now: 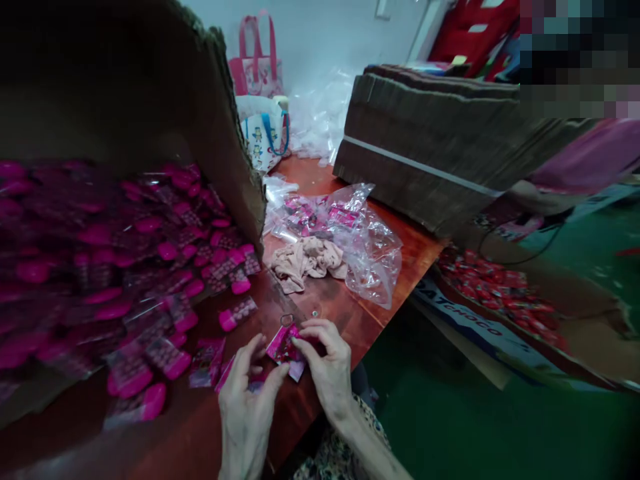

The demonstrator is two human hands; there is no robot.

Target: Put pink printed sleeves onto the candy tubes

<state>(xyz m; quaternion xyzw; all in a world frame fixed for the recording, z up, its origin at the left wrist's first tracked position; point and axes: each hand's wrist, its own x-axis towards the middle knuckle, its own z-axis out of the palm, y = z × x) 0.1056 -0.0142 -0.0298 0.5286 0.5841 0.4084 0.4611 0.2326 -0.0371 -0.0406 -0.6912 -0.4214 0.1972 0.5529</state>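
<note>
1. Nearest the camera, the left hand (249, 405) is half open with its fingers curved upward; its thumb reaches the lower edge of a glossy magenta packet (284, 348), but I cannot tell whether it grips it.
2. Right hand (326, 363) is closed around the top of that packet, its fingers curled over it.
3. Packet sits between both hands, just above the worktop, with a small metal ring (287, 321) standing at its upper edge.
4. Reddish-brown wooden worktop (363, 321) lies beneath the hands, with several loose magenta-capped plastic cards (237, 313) scattered just left of them.
5. Large heap of similar magenta-capped cards (110, 267) fills a brown corrugated cardboard box (225, 143) on the left.
6. Crumpled beige cloth (305, 261) and a clear plastic bag holding pink items (363, 243) lie farther along the worktop.
7. Stack of flattened brown cardboard bound with a white strap (425, 157) stands beyond them.
8. Pink tote bag (256, 63), a white tote with blue handles (265, 137) and a heap of clear plastic bags (317, 113) stand at the far end.
9. Cardboard tray of red packets (500, 293) rests on the green floor (500, 427) at the right.
</note>
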